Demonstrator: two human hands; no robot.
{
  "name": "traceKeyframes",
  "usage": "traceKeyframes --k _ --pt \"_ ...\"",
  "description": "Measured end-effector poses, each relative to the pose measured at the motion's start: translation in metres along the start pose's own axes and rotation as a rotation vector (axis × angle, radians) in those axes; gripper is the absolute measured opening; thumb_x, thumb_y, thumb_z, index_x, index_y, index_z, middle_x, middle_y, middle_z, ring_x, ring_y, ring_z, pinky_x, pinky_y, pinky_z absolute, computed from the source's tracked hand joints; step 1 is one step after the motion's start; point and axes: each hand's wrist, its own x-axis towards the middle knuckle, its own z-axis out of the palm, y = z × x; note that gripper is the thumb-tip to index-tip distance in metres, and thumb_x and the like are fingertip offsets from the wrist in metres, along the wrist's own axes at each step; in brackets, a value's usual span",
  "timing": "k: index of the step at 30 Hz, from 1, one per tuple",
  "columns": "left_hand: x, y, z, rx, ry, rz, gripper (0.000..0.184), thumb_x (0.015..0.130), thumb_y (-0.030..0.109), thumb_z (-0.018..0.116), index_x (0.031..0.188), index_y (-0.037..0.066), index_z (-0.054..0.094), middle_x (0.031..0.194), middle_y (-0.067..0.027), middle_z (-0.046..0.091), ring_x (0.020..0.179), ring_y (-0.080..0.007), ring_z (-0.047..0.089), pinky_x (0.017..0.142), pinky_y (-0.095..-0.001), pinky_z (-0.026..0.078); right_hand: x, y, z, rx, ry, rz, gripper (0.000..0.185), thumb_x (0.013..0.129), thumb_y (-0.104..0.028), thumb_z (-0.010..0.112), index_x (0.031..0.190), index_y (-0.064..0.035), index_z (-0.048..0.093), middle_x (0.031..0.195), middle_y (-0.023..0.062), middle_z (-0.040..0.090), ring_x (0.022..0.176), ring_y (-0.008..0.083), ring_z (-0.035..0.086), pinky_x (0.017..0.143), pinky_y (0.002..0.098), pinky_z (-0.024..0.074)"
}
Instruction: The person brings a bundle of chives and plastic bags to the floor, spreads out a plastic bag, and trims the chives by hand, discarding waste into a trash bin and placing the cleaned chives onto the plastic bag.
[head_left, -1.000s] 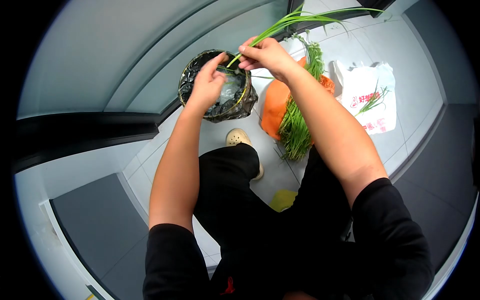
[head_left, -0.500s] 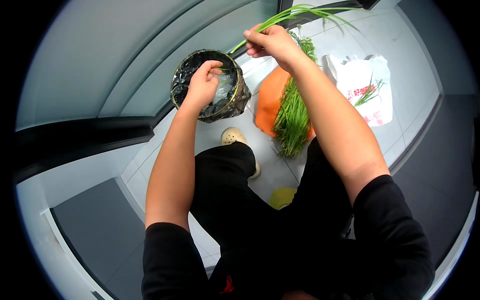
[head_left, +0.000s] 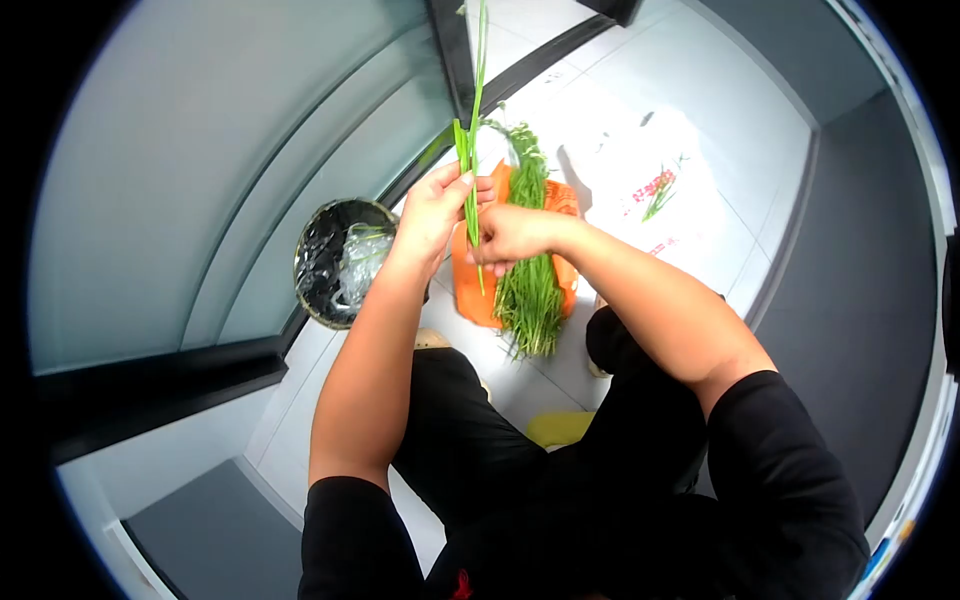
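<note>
My left hand (head_left: 436,210) grips a few long green garlic chives (head_left: 473,125) upright, its thumb pressed over the stalks. Just below and to the right, my right hand (head_left: 512,236) has its fingers curled at the lower part of the same stalks; the exact contact is partly hidden. Behind both hands lies a thick bunch of garlic chives (head_left: 530,305), spread lengthwise on an orange bag (head_left: 474,295) on the floor.
Left of my hands stands a bin (head_left: 308,290) lined with a black bag, clear plastic inside. To the right, a white plastic bag (head_left: 690,215) with red print carries a few loose green stalks (head_left: 660,197). A frosted glass panel (head_left: 200,150) rises at left.
My left hand has left the bin and now holds the chives. My right hand has come down and inward to their lower part. The chives have turned upright; the view has shifted.
</note>
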Motion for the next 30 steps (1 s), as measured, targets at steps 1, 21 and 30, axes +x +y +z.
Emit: traceKeyframes --k 1,21,30 --pt "0.003 0.000 0.007 -0.078 0.011 -0.035 0.029 0.090 0.016 0.045 0.110 -0.003 0.049 0.094 -0.0100 0.059 0.084 -0.0161 0.057 0.076 -0.0286 0.047 -0.006 0.007 0.001 0.011 -0.002 0.013 0.024 0.084 -0.021 0.058 0.078 0.0029 0.056 0.070 0.0068 0.061 0.061 0.0116 0.061 0.055 0.0230 0.0513" --pt "-0.007 0.000 0.051 1.246 -0.032 0.418 0.013 0.081 0.016 0.052 0.088 0.008 0.060 0.081 -0.0099 0.056 0.077 -0.0308 0.056 0.068 -0.0391 0.045 -0.118 0.073 -0.084 -0.607 0.568 -0.191 0.018 0.075 -0.015 0.060 0.091 -0.0090 0.064 0.090 0.0089 0.061 0.087 0.0258 0.057 0.077 0.0352 0.0454" --pt "-0.004 -0.002 0.040 1.121 -0.043 0.333 0.016 0.082 0.015 0.053 0.092 0.004 0.060 0.085 -0.0119 0.059 0.079 -0.0305 0.057 0.070 -0.0358 0.045 -0.112 0.064 -0.078 -0.858 0.709 -0.277 0.014 0.070 -0.015 0.057 0.080 -0.0085 0.065 0.076 0.0069 0.060 0.083 0.0247 0.055 0.074 0.0357 0.0453"
